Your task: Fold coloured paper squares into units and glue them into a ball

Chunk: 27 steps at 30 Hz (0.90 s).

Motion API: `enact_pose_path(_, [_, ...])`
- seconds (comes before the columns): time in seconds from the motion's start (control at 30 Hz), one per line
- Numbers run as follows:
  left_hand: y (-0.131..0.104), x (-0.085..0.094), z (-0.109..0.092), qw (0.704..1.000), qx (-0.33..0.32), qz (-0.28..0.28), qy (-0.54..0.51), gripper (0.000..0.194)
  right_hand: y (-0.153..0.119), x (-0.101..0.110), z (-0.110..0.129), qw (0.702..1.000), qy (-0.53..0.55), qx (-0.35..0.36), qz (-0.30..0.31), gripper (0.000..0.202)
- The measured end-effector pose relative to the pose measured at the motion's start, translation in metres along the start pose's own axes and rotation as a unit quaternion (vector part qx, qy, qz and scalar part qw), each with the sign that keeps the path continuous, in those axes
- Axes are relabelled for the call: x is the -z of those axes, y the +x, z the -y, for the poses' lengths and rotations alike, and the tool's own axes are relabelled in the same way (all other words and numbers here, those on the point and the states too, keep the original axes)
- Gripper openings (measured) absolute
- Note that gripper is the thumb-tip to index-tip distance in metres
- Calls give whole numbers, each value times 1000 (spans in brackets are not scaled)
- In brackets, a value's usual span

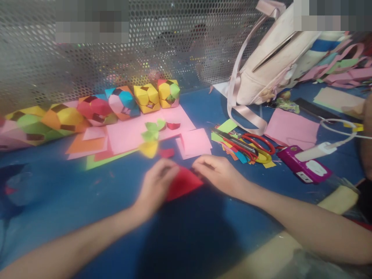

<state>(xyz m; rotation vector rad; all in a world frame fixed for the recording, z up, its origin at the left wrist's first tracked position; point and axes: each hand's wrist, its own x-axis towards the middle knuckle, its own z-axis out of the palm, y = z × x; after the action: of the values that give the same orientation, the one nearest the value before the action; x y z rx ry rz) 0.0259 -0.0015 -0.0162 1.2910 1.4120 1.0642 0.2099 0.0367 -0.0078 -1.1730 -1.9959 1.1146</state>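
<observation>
A red sheet of paper [183,183], apparently folded to a point on its right, is between my two hands above the blue table. My left hand [158,182] pinches its left part, thumb on top. At its upper right edge is my right hand [216,172], fingers bent together; whether the paper lies between them is too blurred to tell. Just beyond the hands are a small red folded piece [166,153], a yellow piece [149,148], green folded pieces [151,131] and pink square sheets [196,142].
Folded paper balls [147,98] line the perforated metal panel [188,54]. Pink sheets [124,135] lie before them. To the right are red-handled scissors [263,140], a purple power strip [302,164] with a white plug, and a pale bag [261,66] with a ribbon strap.
</observation>
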Motion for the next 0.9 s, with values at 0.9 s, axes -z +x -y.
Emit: enact_pose_path(0.9, [-4,-2,5,988,-75,101,91,11,-1,-13,6,999,33,-2,21,6])
